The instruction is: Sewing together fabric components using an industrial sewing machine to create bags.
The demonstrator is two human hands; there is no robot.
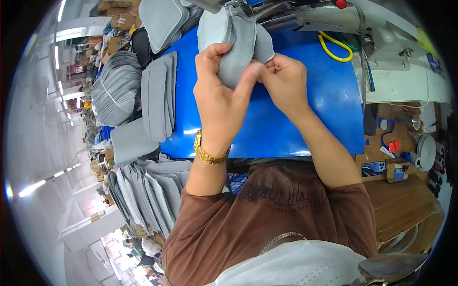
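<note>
A fabric piece is over the far side of the worktop, stacked panels left, sewing machine behind, scissors right.

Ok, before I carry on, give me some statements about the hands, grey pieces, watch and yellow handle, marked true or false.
1. The left hand and right hand both hold the grey fabric workpiece. True.
2. The gold wristwatch is on the right wrist. False: it is on the left wrist.
3. The yellow looped handle lies to the right of both hands. True.
4. The tied bundle of grey pieces sits right of the blue work surface. False: it sits to the left.
5. The T-shirt is brown. True.
</note>
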